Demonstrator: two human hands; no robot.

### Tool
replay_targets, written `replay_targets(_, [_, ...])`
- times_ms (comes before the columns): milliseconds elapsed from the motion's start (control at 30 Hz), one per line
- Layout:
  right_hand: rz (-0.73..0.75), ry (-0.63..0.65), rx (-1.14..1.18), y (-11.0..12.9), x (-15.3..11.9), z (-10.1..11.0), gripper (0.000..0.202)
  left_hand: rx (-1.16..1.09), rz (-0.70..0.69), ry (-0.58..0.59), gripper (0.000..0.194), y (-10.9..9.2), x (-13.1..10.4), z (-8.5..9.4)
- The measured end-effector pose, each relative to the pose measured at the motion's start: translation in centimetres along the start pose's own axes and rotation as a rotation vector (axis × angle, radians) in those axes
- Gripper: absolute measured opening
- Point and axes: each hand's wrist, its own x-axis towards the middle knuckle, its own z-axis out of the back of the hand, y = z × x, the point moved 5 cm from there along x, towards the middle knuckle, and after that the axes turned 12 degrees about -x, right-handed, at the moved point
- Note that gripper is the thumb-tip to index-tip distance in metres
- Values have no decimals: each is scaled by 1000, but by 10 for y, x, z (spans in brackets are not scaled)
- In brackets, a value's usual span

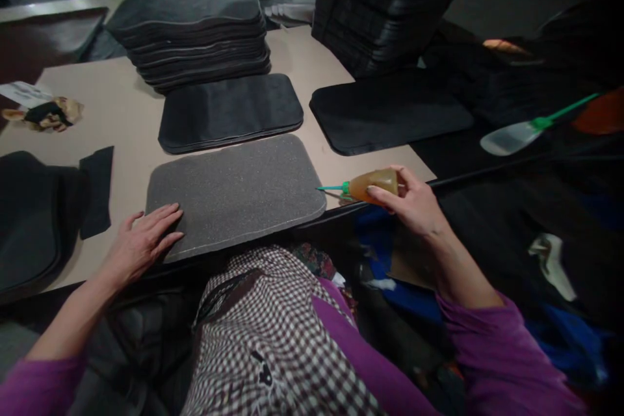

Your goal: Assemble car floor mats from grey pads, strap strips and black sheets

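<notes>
A grey rounded panel (pixel 238 195) lies flat at the front edge of the table, with a pale line along its near side. My left hand (pixel 143 240) rests on its left end, fingers stretched out flat. In my right hand (pixel 412 201) is a glue bottle (pixel 374 186), amber in colour with a thin green nozzle, tilted on its side. The nozzle tip reaches the panel's right edge; whether it touches I cannot tell. Just behind the grey panel lies a short stack of black panels (pixel 231 110).
A tall stack of dark panels (pixel 195 32) stands behind, and a higher black stack (pixel 380 6) at the back right. More black panels (pixel 385 110) lie to the right, others (pixel 34 221) at left. A clear bottle with green nozzle (pixel 511 138) lies at far right.
</notes>
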Motion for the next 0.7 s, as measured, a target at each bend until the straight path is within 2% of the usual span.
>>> replay_targets(267, [-82,137,16,3,-5,16,53,-45,14,-12,60,-3,1,0])
replay_targets(367, [-144,215,53,-2,-2,19,55,-135,63,-38,60,-4,2,6])
replay_targets(467, [-173,286,175,-2,8,11,53,-209,77,-126,52,-13,12,18])
replay_targets(533, [-153,265,238,7,20,0,52,-216,44,-193,46,-27,27,24])
replay_targets(600, [-123,187,244,22,36,-12,55,-204,-4,-224,46,-45,48,24])
replay_targets(700, [-68,55,228,48,61,-34,61,-155,-75,-173,54,-75,84,16])
